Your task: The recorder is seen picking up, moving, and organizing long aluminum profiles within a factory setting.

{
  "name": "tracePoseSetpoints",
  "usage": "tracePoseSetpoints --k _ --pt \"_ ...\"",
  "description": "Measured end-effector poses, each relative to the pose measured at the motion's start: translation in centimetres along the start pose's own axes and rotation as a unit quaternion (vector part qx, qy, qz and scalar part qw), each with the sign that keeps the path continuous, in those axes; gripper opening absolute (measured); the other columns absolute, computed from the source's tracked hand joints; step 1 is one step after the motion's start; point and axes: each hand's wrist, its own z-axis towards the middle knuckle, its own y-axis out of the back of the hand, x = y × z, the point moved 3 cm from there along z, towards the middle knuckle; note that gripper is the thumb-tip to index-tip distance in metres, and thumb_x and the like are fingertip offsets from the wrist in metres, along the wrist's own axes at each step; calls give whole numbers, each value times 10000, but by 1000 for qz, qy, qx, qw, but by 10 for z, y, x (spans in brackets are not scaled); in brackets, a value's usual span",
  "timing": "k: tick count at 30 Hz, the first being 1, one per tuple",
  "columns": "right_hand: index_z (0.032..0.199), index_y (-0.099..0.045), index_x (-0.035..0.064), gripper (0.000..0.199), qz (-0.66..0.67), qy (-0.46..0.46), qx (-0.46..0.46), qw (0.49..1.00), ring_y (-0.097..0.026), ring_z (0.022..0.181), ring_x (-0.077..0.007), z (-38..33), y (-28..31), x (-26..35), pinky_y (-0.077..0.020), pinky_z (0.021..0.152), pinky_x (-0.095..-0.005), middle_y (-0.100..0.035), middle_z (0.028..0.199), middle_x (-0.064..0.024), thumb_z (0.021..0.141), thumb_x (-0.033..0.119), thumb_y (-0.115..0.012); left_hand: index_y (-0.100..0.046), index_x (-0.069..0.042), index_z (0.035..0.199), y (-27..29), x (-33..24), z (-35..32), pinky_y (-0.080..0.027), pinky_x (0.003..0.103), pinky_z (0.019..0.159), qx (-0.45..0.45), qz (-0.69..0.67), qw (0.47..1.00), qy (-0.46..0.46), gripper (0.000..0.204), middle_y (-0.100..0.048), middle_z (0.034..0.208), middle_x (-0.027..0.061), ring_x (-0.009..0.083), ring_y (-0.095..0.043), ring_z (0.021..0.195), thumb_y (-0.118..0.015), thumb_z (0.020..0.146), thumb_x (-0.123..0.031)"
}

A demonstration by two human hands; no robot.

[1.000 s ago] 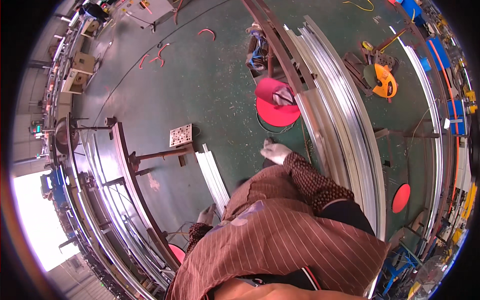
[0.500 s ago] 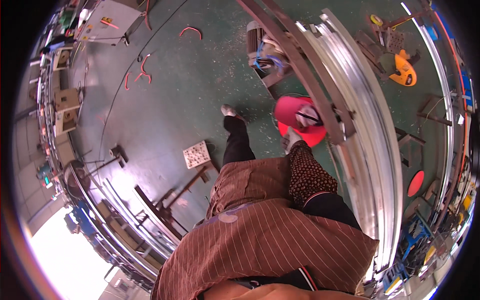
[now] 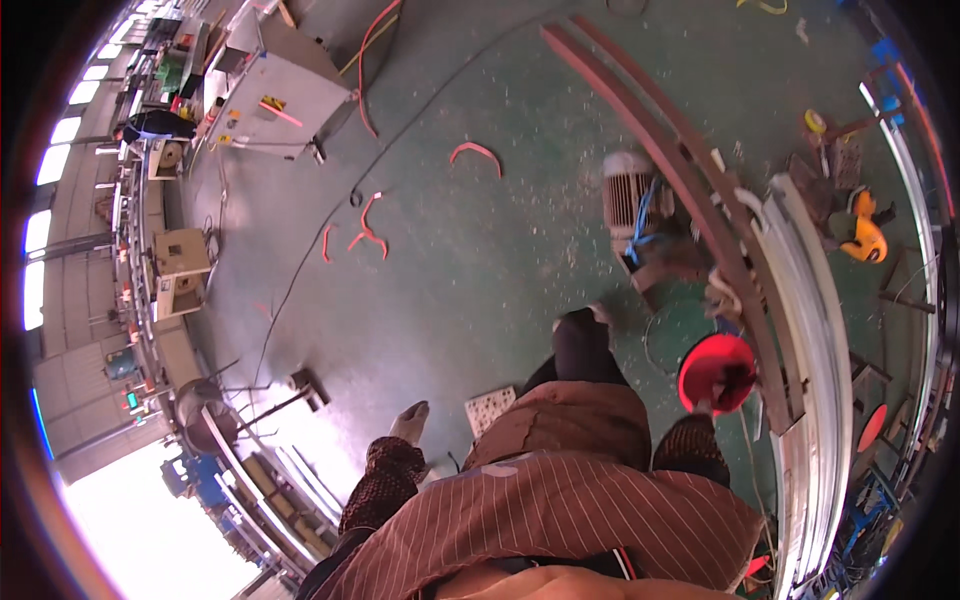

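Note:
My right hand point(image 3: 703, 407), in a pale grey glove, is at the near rim of a red, round, bucket-like thing point(image 3: 706, 352) and seems to grip it. The thing's wide mouth faces up and its inside looks dark; what lies in it cannot be made out. My left hand point(image 3: 410, 422), gloved too, hangs free on the left with fingers stretched out and nothing in them. Patterned sleeve covers show on both forearms. A brown striped apron point(image 3: 560, 500) covers my front, and one dark-trousered leg point(image 3: 585, 345) is forward.
Brown metal beams point(image 3: 660, 130) and long silvery profiles point(image 3: 810, 330) lie along my right. Beside them stands a motor point(image 3: 628, 195) with blue ties. A perforated white plate point(image 3: 489, 408) is close ahead. A black cable point(image 3: 320, 240) and red hose pieces point(image 3: 475, 150) lie across the green floor.
My left hand has come into view on the left. The red thing and my right hand now appear farther right and lower, and the view has shifted across the floor.

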Motion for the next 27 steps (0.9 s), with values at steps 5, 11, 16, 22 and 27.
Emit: tracePoseSetpoints --k 5,11,16,22,27 --pt "1070 -689 55 349 -52 62 195 977 -638 953 -290 -77 -69 34 -502 840 -479 -696 1102 -147 941 363 -588 -577 -100 1476 11 -229 44 -439 374 1133 74 105 964 -234 542 -643 1420 195 317 -599 1339 -536 1056 -441" --pt "1084 -698 60 334 -127 136 377 908 -649 937 -278 -144 -363 125 -517 814 -470 -701 1043 -141 948 340 -576 -569 -102 1485 32 -378 138 -440 381 1132 134 48 925 -352 555 -641 1423 191 330 -592 1343 -541 1053 -449" --pt "1096 -705 64 324 -221 158 487 830 -658 924 -267 -237 -572 191 -530 793 -464 -704 993 -137 955 321 -566 -585 -133 1476 122 -353 268 -488 395 1094 16 101 967 -232 479 -673 1392 142 298 -619 1312 -539 1059 -363" --pt "1114 -734 40 620 -603 545 213 542 -654 1085 -494 -637 -820 373 -513 906 -554 -692 1079 -306 902 577 -510 -696 -57 945 264 -217 354 -487 353 536 -215 -509 831 59 336 -624 747 14 153 -545 559 -627 1020 -377" --pt "975 -748 -9 461 -509 682 202 484 -713 960 -418 -797 -929 450 -536 841 -483 -709 950 -283 915 436 -644 -696 -31 1135 302 -199 314 -515 405 651 -175 -316 928 90 375 -630 770 82 223 -594 687 -637 993 -373"
